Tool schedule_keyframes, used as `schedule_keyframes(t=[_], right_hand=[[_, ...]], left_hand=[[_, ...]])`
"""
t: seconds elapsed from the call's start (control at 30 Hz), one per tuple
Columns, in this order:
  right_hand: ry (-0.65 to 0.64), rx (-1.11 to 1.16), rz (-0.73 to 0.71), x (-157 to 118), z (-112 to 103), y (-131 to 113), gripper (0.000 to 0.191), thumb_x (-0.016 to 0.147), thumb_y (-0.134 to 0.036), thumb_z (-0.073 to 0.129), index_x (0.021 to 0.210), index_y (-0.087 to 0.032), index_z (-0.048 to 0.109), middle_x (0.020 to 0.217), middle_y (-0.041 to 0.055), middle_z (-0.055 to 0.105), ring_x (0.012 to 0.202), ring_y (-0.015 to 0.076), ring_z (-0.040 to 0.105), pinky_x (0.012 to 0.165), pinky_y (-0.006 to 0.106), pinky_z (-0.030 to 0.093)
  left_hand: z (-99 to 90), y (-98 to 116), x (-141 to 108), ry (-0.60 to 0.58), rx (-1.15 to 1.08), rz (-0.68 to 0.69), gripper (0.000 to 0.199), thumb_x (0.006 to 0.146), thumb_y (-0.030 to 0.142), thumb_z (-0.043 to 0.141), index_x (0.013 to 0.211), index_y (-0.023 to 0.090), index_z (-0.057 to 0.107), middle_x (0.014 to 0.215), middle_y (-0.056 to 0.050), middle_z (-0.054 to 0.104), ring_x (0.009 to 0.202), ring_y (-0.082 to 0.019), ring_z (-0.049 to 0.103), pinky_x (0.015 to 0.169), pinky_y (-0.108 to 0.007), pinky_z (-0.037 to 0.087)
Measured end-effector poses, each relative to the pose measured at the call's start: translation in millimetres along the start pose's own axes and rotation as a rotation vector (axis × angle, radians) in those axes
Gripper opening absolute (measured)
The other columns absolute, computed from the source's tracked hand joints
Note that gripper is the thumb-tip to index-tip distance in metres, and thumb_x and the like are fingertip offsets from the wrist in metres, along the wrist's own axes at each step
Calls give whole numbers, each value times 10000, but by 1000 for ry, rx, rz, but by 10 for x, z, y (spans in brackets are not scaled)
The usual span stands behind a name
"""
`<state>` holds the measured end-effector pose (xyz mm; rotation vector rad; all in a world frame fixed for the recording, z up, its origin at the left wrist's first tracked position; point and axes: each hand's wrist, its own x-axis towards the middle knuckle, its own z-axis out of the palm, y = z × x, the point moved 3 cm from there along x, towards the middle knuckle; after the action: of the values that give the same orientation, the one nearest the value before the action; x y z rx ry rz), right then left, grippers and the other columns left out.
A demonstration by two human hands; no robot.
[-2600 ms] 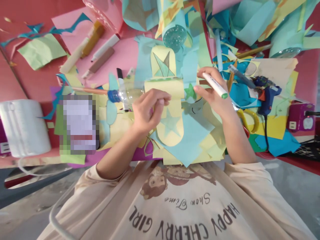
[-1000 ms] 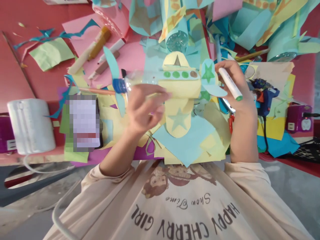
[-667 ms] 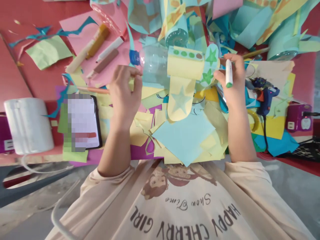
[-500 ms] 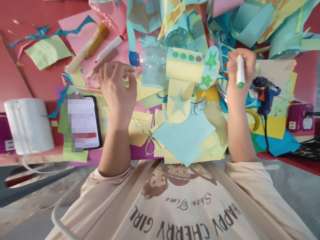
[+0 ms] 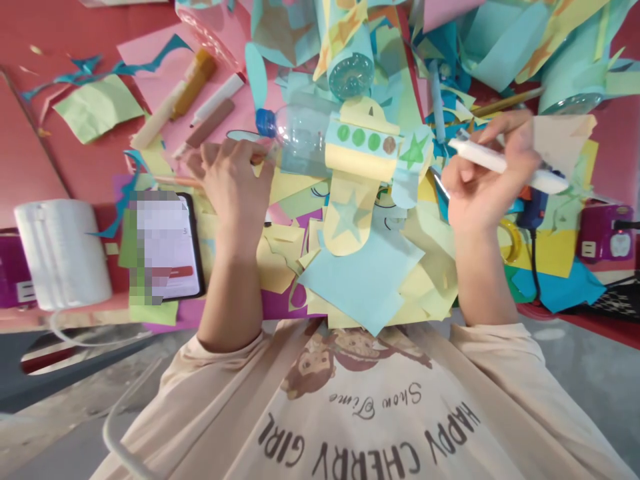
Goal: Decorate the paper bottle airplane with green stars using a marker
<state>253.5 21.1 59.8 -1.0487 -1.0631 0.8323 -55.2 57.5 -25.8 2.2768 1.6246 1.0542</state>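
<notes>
A clear plastic bottle (image 5: 303, 137) with a blue cap (image 5: 266, 123) lies on its side in the middle. Yellow and pale blue paper pieces are around its right end, with a row of green and brown dots (image 5: 374, 141) and a pale blue star (image 5: 349, 212). My left hand (image 5: 235, 180), fingers curled, is just left of the bottle below its cap; what its fingertips may pinch is too small to make out. Right of the bottle, my right hand (image 5: 493, 173) grips a white marker (image 5: 480, 157), its white end pointing left.
Brown and white markers (image 5: 217, 100) lie at the upper left. A phone (image 5: 175, 247) and a white roll (image 5: 63, 253) are at the left. Paper scraps (image 5: 365, 273) cover the centre. At the right are a blue glue gun (image 5: 531, 210), yellow tape (image 5: 511, 241) and a purple box (image 5: 606, 232).
The bottle has turned a little, and its paper parts have shifted left and down. In my right hand the marker has swung from upright to nearly sideways. My left hand has barely moved.
</notes>
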Motion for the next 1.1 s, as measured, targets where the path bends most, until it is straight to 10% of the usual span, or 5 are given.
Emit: schedule_keyframes(t=[0.17, 0.37, 0.63, 1.1], right_hand=[[-229, 159, 95, -85, 94, 44, 118, 808, -343, 571, 729, -255, 562, 457, -79, 422, 324, 70, 323, 283, 226, 204], [-431, 236, 346, -202, 195, 52, 394, 770, -557, 539, 875, -195, 654, 667, 3, 683, 417, 100, 547, 320, 230, 395], [-545, 248, 516, -360, 284, 208, 311, 779, -502, 596, 836, -197, 593, 666, -27, 654, 455, 64, 566, 426, 198, 469], [-613, 220, 475, -354, 307, 287, 220, 763, -377, 656, 867, -191, 602, 689, -36, 692, 488, 74, 615, 449, 197, 500]], left_hand=[[-95, 200, 78, -77, 248, -455, 144, 661, 151, 727, 734, 197, 611, 761, 22, 631, 916, -215, 498, 884, -478, 325], [-315, 609, 89, -166, -260, -422, 96, 663, 220, 714, 757, 213, 693, 695, 30, 680, 661, -115, 583, 592, -269, 413], [-93, 918, 3, -213, -848, -285, 104, 688, 232, 746, 765, 241, 675, 739, 16, 679, 676, -117, 631, 617, -274, 489], [-65, 1011, -26, -299, -917, -330, 73, 712, 287, 736, 760, 258, 689, 731, 9, 679, 675, -135, 644, 641, -287, 530]])
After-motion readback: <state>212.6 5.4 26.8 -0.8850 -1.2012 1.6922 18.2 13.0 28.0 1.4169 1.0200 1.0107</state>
